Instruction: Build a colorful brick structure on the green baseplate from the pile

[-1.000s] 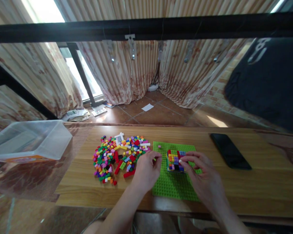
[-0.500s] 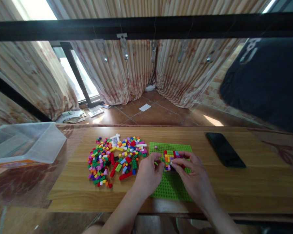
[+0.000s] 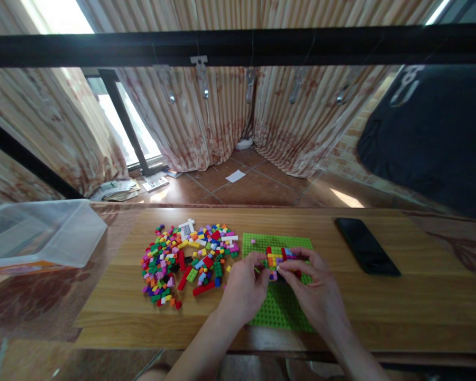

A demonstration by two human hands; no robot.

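A colourful block of joined toy bricks (image 3: 275, 257) sits over the green studded baseplate (image 3: 281, 312). My left hand (image 3: 244, 286) is closed at the left side of the block, thumb and index finger against its edge. From the right, my right hand (image 3: 315, 280) grips the block, its fingers curled over the far right corner. The right thumb and index fingertip meet at the front, by a small pale spot too tiny to name. My fingers hide parts of the block. A single pink brick (image 3: 253, 241) lies near the baseplate's far left corner.
A spread of loose toy bricks (image 3: 158, 264) covers the wooden table (image 3: 119, 317) left of the baseplate. A black phone (image 3: 367, 246) lies to the right. At the far left stands a clear plastic bin (image 3: 75, 233). A dark horizontal bar (image 3: 238, 47) crosses beyond the table.
My left thumb has shifted slightly right and now covers more of the block's near left corner. My right hand keeps almost the same grip. The view has tilted very slightly.
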